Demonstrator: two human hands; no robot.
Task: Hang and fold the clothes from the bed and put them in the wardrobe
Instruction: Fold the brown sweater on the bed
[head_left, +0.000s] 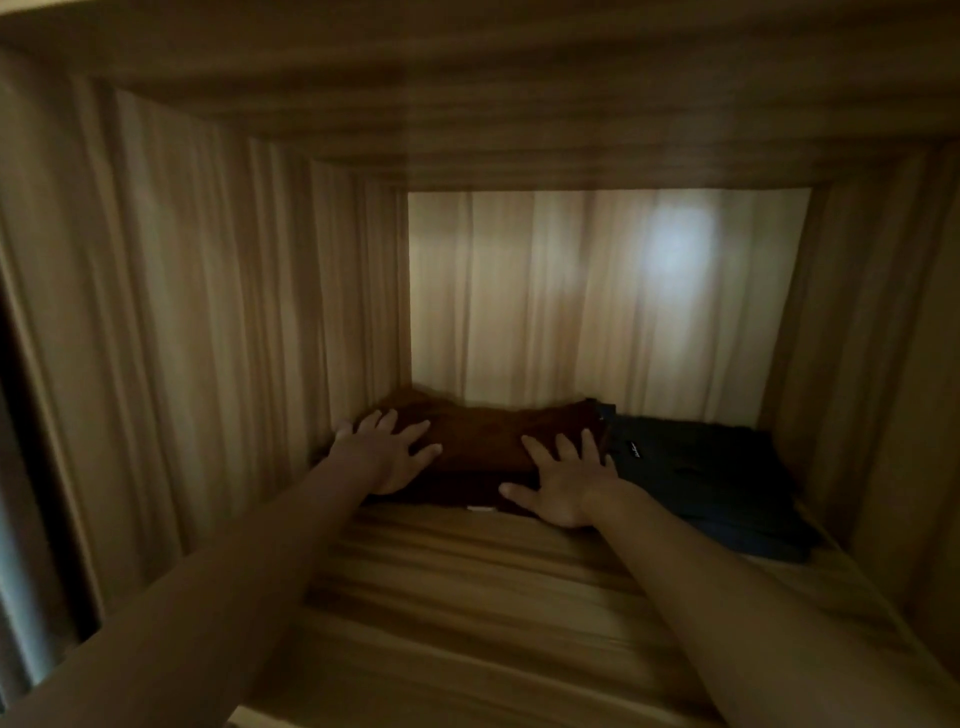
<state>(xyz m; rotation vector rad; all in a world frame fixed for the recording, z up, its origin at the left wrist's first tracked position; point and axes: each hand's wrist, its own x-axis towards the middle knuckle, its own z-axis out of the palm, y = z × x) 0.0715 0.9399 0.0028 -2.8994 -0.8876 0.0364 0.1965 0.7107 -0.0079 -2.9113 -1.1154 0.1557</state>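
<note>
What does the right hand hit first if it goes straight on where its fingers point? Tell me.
The right hand rests flat on the folded brown garment; sliding on over it, it would probably meet the wardrobe's back panel first, though depth is unclear.

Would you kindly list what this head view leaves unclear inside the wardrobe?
Head view: type of the folded reddish-brown garment; dimness, plus the left hand and right hand resting on it.
Head view: small white label on the folded dark garment; too small, blurred.
Head view: wooden shelf front; cut by the bottom edge.
</note>
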